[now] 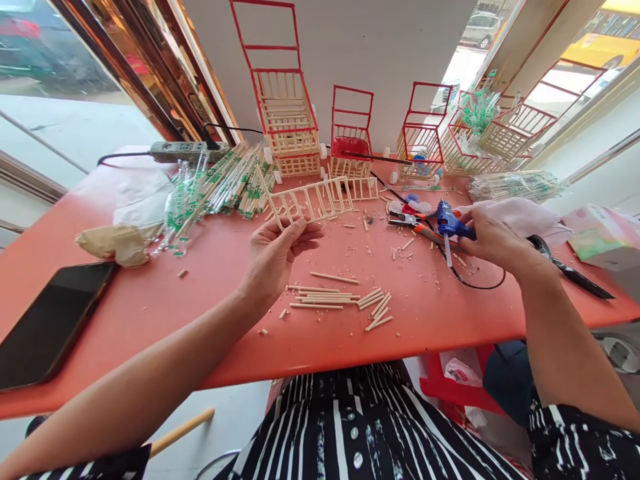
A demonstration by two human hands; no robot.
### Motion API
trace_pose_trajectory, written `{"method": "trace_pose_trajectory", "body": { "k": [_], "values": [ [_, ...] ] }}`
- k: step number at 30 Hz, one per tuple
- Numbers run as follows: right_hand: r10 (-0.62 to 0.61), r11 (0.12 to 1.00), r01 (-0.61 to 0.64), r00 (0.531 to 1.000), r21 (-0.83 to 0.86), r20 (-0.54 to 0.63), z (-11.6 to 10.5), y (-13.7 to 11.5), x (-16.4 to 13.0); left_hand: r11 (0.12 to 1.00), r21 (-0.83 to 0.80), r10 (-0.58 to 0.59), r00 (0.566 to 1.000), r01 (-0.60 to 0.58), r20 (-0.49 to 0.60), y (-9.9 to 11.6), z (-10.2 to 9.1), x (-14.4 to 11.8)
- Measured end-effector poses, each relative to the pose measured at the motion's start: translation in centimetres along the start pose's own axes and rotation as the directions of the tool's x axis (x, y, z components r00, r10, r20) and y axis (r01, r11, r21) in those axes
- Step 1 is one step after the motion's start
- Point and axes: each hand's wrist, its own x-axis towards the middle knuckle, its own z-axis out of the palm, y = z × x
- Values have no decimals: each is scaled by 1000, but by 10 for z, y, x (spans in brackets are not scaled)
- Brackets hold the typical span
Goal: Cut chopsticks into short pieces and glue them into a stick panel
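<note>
My left hand (277,250) holds up a ladder-like frame of thin wooden sticks (313,200) by its left end, just above the red table (150,300). My right hand (493,239) grips a blue hot glue gun (450,223) at the right, with its glue stick pointing down and its black cord looping over the table. Between my hands and the near edge lie several cut wooden sticks (340,299) in loose rows. A second small stick frame (363,189) lies behind the held one.
Red-framed stick carts (287,113) (351,143) (420,137) stand along the back wall. Bundles of wrapped chopsticks (225,183) lie back left by a power strip (187,151). A dark phone (50,323) lies at the near left. Orange-handled pliers (417,227) and black scissors (570,267) lie at the right.
</note>
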Motion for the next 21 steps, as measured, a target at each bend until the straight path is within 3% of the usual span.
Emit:
{"method": "trace_pose_trajectory", "body": {
  "k": [2, 4, 6, 8, 10, 12, 16, 21],
  "values": [
    [120, 992, -120, 993, -24, 19, -4, -6, -3, 1000, -4, 6, 1000, -6, -7, 1, 0, 1],
    [173, 985, -173, 981, 7, -92, -10, -13, -7, 1000, -16, 9, 1000, -9, -13, 2, -1, 2],
    [149, 987, -124, 951, 106, -271, -16, -20, -12, 1000, -24, 10, 1000, -10, -16, 4, -1, 3],
    [59, 964, 43, 928, 262, -369, -23, -32, -18, 1000, -16, 14, 1000, -15, -26, 6, -1, 4],
    [-107, 853, 275, 924, 445, -366, -29, -51, -26, 1000, 1, 24, 999, -24, -39, 8, -1, 4],
    [-206, 773, 381, 907, 508, -367, -30, -75, -34, 999, 23, 36, 998, -35, -47, 9, -1, 4],
    [-359, 778, 472, 876, 414, -323, -18, -115, -43, 996, 73, 48, 997, -44, -53, 9, -1, 3],
    [-361, 797, 445, 893, 408, -268, 3, -122, -41, 992, 112, 58, 996, -50, -62, 9, -2, 3]
  ]
}}
